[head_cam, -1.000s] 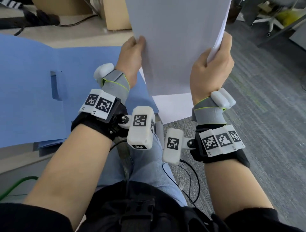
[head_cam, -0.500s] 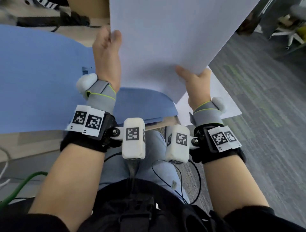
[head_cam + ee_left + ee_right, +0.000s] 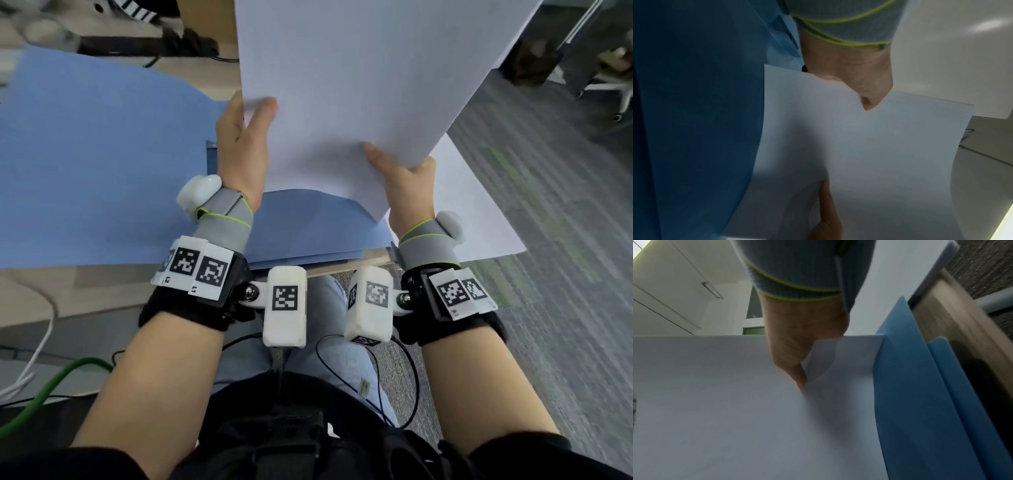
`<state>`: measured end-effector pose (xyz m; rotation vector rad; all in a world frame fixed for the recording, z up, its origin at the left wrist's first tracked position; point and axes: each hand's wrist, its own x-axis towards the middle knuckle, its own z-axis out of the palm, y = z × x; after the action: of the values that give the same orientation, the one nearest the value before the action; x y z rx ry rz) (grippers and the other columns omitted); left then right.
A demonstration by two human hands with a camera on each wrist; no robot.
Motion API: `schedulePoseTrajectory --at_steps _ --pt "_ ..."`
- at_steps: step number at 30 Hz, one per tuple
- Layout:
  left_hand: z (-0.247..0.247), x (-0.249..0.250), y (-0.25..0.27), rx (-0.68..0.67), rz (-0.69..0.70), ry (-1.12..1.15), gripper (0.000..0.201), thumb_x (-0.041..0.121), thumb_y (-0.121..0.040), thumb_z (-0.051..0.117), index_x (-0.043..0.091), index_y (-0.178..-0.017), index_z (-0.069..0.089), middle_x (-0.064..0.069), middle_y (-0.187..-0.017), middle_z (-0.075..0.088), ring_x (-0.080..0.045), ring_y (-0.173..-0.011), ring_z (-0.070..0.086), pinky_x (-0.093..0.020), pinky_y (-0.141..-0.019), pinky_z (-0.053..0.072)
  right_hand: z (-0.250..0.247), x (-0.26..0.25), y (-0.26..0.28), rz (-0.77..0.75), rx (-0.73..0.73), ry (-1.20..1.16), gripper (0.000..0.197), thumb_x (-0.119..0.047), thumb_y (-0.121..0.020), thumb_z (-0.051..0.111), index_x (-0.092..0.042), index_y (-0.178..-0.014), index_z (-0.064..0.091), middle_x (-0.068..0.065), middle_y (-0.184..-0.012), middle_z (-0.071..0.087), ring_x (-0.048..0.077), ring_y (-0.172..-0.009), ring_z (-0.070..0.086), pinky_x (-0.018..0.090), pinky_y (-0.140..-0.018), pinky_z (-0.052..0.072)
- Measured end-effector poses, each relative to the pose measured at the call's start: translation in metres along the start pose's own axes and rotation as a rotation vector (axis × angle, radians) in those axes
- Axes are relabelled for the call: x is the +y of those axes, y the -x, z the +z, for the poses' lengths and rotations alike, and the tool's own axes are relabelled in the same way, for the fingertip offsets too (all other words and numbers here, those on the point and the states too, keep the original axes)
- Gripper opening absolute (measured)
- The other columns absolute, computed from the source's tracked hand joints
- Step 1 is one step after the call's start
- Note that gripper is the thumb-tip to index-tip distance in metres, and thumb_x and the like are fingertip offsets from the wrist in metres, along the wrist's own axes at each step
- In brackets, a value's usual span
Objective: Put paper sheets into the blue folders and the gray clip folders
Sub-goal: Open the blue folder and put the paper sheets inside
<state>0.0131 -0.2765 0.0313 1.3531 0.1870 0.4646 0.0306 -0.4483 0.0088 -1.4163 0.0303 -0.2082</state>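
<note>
Matt white paper sheets, a smooth matt blue folder, a wood-grain desk, rough grey carpet.

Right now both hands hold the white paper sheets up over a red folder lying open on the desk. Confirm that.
Not quite: the folder is blue, not red, as the head view shows. The rest stands: the left hand and right hand both hold the white paper sheets up over it.

No words or numbers can be read; only black-and-white square code markers stand on the white wrist-mounted camera blocks and the white wrist tags.
</note>
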Motion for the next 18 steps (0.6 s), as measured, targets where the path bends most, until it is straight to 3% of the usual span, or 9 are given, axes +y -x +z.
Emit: schedulePoseTrajectory --at_steps 2,3,6,8,10,11,14,16,18 --pt "-0.003 -0.001 0.001 0.022 -0.044 -0.032 0.041 0.03 -0.076 0.054 0.01 -0.112 0.061 -0.011 -0.123 0.055 -0.016 -0.108 0.052 -0.025 -0.1 0.039 0.005 0.0 -0.001 -0.009 0.011 0.003 0.01 -0.012 -0.066 0.074 -0.019 -0.069 0.067 -0.012 -0.062 0.068 0.011 -0.066 0.062 0.029 -0.07 0.053" --pt "-0.004 0.0 0.0 0.022 -0.052 -0.037 0.038 0.031 -0.075 0.054 0.013 -0.108 0.062 -0.011 -0.123 0.054 -0.017 -0.108 0.051 -0.024 -0.099 0.039 0.006 -0.003 -0.002 -0.017 0.015 0.007 0.01 -0.012 -0.065 0.074 -0.018 -0.067 0.067 -0.012 -0.062 0.067 0.014 -0.067 0.061 0.031 -0.07 0.052" --pt "-0.007 0.011 -0.005 0.027 -0.008 -0.057 0.013 0.029 -0.075 0.054 0.024 -0.084 0.061 0.0 -0.1 0.063 -0.013 -0.097 0.056 -0.023 -0.093 0.044 0.007 -0.012 -0.007 -0.052 -0.003 0.036 0.012 -0.011 -0.063 0.075 -0.015 -0.068 0.066 -0.009 -0.062 0.065 0.017 -0.067 0.059 0.032 -0.067 0.052" --pt "-0.015 0.017 -0.013 -0.028 0.012 -0.078 0.015 0.029 -0.076 0.053 0.023 -0.087 0.062 0.006 -0.093 0.066 -0.013 -0.095 0.061 -0.029 -0.094 0.047 0.006 -0.018 -0.011 -0.066 -0.052 0.058 0.014 -0.008 -0.064 0.077 -0.013 -0.071 0.067 -0.009 -0.064 0.067 0.016 -0.067 0.061 0.031 -0.067 0.054" --pt "-0.027 0.019 -0.023 -0.08 -0.046 -0.198 0.025 0.038 -0.077 0.05 0.022 -0.093 0.061 0.0 -0.103 0.066 -0.021 -0.106 0.062 -0.035 -0.095 0.048 0.008 -0.022 -0.016 -0.045 -0.101 0.101 0.018 -0.002 -0.067 0.079 -0.011 -0.077 0.067 -0.011 -0.064 0.07 0.011 -0.064 0.064 0.027 -0.065 0.055" --pt "-0.033 0.019 -0.027 -0.096 -0.092 -0.269 0.027 0.044 -0.076 0.049 0.023 -0.088 0.06 -0.003 -0.103 0.064 -0.026 -0.105 0.062 -0.039 -0.092 0.048 0.008 -0.022 -0.017 -0.028 -0.111 0.135 0.019 0.001 -0.068 0.078 -0.009 -0.08 0.068 -0.012 -0.063 0.07 0.008 -0.062 0.065 0.024 -0.063 0.055" --pt "-0.05 0.012 -0.036 -0.078 -0.136 -0.433 0.026 0.047 -0.07 0.044 0.022 -0.071 0.053 -0.006 -0.09 0.057 -0.023 -0.084 0.055 -0.039 -0.078 0.045 0.011 -0.015 -0.019 0.045 -0.131 0.225 0.018 0.005 -0.072 0.075 -0.008 -0.081 0.067 -0.014 -0.059 0.069 0.0 -0.053 0.063 0.016 -0.055 0.051" --pt "-0.061 0.003 -0.039 -0.002 -0.122 -0.461 0.018 0.039 -0.07 0.046 0.025 -0.073 0.057 -0.007 -0.091 0.062 -0.024 -0.086 0.061 -0.044 -0.083 0.05 0.013 -0.006 -0.02 0.118 -0.133 0.292 0.019 0.004 -0.071 0.076 -0.007 -0.084 0.067 -0.012 -0.059 0.067 -0.004 -0.045 0.059 0.013 -0.048 0.048" --pt "-0.07 -0.004 -0.038 0.061 -0.114 -0.531 0.021 0.029 -0.075 0.047 0.027 -0.087 0.064 -0.008 -0.105 0.067 -0.03 -0.101 0.064 -0.048 -0.093 0.051 0.015 0.002 -0.021 0.19 -0.137 0.383 0.018 0.002 -0.07 0.077 -0.007 -0.079 0.065 -0.012 -0.049 0.063 -0.004 -0.037 0.052 0.011 -0.043 0.043"
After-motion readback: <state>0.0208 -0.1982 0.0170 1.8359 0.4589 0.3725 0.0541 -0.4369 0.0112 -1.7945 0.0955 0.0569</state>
